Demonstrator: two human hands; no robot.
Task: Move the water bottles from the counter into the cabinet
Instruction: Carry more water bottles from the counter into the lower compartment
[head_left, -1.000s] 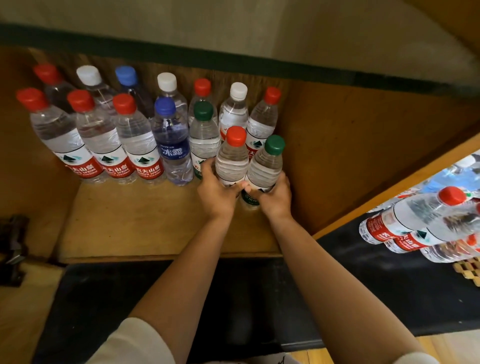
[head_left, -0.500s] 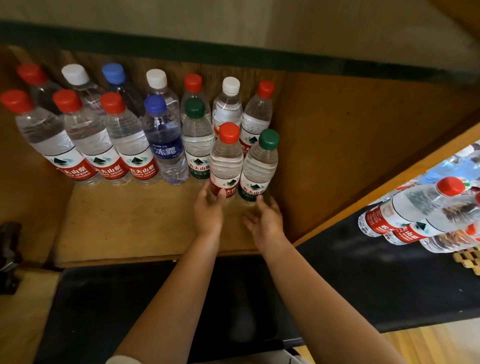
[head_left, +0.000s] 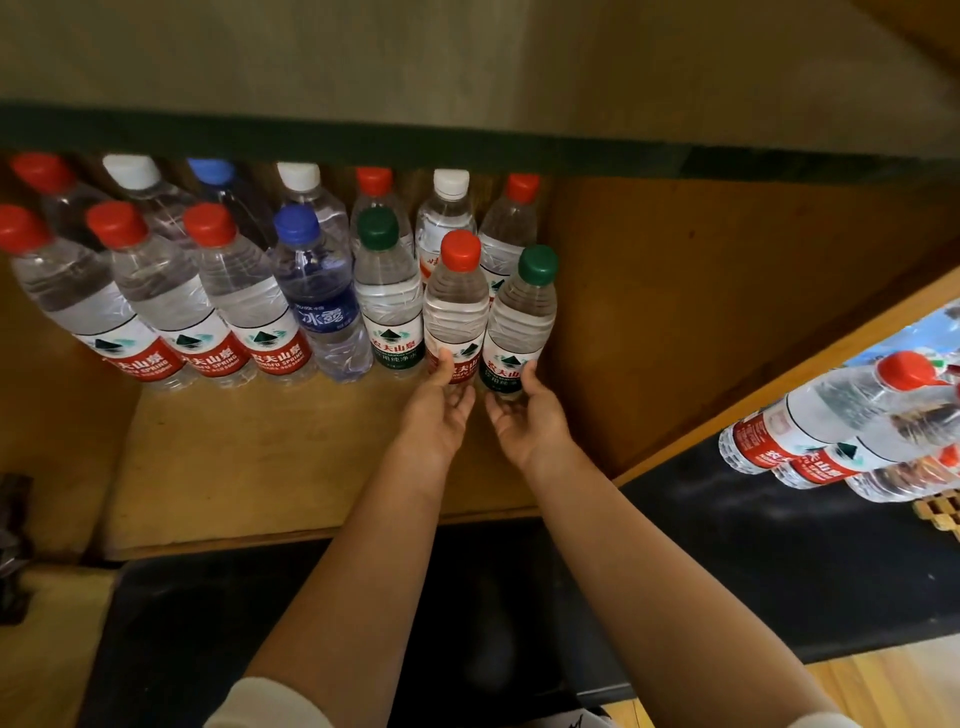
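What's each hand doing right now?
Left hand: open, fingertips touching the red-capped bottle.
Right hand: open, fingertips touching the green-capped bottle.

A wooden cabinet (head_left: 701, 322) stands open, its interior a warm orange-brown — side walls, back panel and shelf floor all of the same wood. Above the opening runs a dark green band (head_left: 467, 150), and over that a plain, dull olive-grey surface (head_left: 467, 57). At the cabinet's front edge lies a black surface (head_left: 779, 566) that stretches off to the right. Light wooden floor (head_left: 883, 686) shows at the lower right corner, and a paler tan patch at the lower left. A dark, indistinct object (head_left: 13, 545) sits at the far left edge. The light is soft and warm.
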